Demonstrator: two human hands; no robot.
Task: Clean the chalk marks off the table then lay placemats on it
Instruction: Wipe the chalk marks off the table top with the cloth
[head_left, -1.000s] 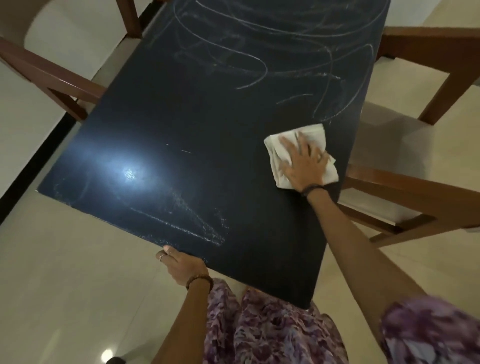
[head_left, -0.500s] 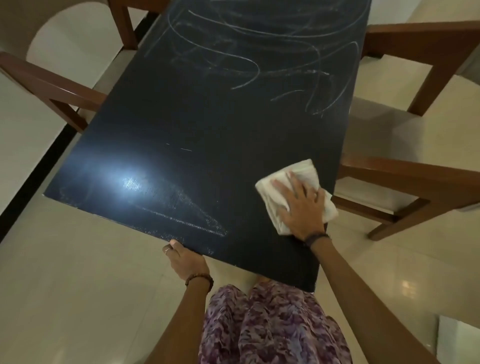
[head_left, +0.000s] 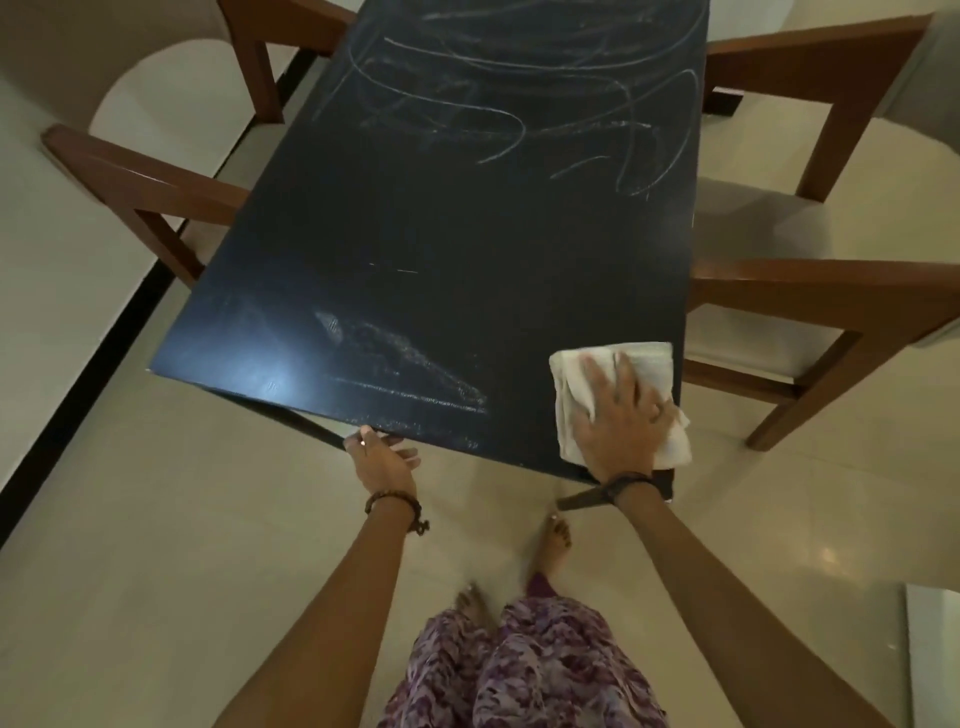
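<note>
The far end of the table (head_left: 467, 249) is cut off by the top edge, and the chalk marks (head_left: 498, 104) run out of view with it. The white cloth (head_left: 644, 364) is partly covered by the right hand (head_left: 621, 415) pressed flat on it. The left hand (head_left: 382, 460) grips the near table edge; its fingertips are hidden beneath the top. The wooden chair (head_left: 831, 291) on the right is cut off by the right edge. A pale object (head_left: 935, 649) at the near right is cut off and cannot be identified.
</note>
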